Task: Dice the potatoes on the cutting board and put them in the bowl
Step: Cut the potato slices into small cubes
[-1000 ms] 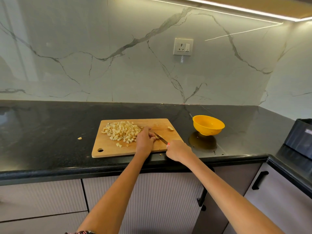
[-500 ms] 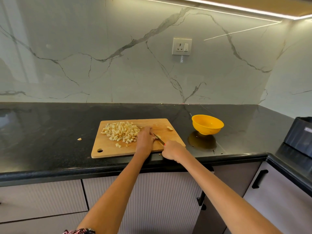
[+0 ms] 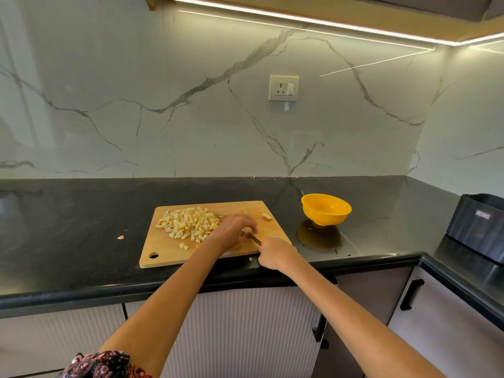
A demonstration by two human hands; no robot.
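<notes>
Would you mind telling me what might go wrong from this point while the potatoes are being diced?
The left hand holds a piece right at the knife blade, so a slip may nick its fingers. The cutting board lies near the counter's edge, where one stray bit already sits; more could fall. The yellow bowl stands apart, so transfers may spill.

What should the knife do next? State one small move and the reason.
Probably press the knife down through whatever the left hand steadies on the board. The right hand grips the handle, the blade lies by the left fingertips, the diced pile sits aside, and the bowl looks empty.
</notes>
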